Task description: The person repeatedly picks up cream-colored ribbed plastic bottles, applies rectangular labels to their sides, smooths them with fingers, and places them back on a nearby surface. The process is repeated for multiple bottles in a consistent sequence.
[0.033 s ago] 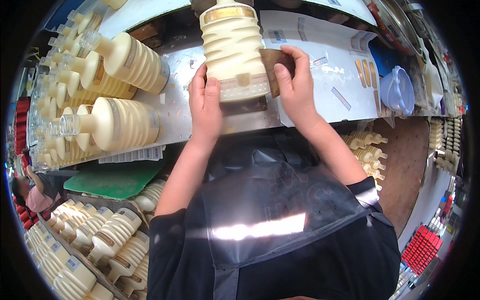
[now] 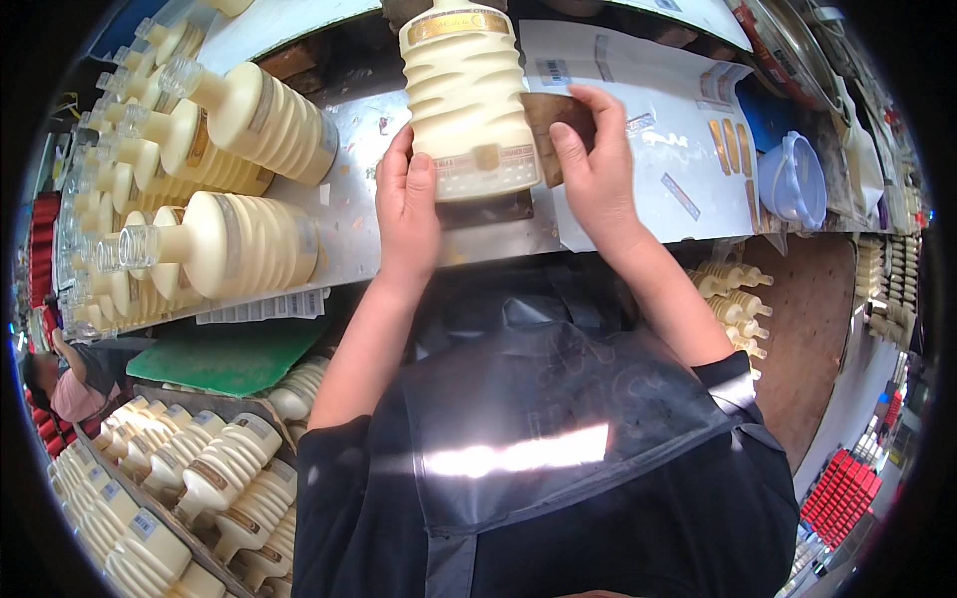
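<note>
A cream ribbed bottle lies on the metal table with its base toward me. It has a gold band near the far end and a pale label strip near the base. My left hand grips the bottle's left side by the base, thumb on the label strip. My right hand holds the right side, its fingers lying over a brown pad that sits against the bottle.
More cream bottles lie on their sides at the left of the table. A green board and a crate of bottles sit below. A white sheet with stickers and a blue tub are at the right. Another person is at far left.
</note>
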{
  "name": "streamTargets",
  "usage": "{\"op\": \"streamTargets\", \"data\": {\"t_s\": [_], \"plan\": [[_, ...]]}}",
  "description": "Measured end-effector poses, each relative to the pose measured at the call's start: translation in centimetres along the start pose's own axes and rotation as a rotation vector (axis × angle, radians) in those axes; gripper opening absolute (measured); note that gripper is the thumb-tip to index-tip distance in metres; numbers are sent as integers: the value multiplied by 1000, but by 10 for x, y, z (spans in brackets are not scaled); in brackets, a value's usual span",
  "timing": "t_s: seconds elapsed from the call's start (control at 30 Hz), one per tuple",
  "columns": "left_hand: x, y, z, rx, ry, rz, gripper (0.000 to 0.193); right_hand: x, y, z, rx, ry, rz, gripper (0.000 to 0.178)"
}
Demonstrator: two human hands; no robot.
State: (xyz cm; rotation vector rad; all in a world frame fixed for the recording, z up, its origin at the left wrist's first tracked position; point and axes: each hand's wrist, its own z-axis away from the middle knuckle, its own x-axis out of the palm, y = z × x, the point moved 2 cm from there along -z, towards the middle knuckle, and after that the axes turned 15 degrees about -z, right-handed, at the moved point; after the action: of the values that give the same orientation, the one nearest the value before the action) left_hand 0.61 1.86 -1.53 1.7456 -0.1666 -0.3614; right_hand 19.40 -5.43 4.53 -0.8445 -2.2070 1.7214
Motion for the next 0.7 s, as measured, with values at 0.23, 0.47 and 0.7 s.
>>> {"op": "streamTargets", "data": {"t_s": [0.23,0.47,0.7], "plan": [[1,6,12,6,3,112,59,-7,-9,12,-141,-266,6,24],[-7,1,18,64,-41,46,73,-2,-30,20,-714,-232,183,29],[-12,8,17,218,129,-493,73,-4,-47,17,-674,-191,278,27]]}}
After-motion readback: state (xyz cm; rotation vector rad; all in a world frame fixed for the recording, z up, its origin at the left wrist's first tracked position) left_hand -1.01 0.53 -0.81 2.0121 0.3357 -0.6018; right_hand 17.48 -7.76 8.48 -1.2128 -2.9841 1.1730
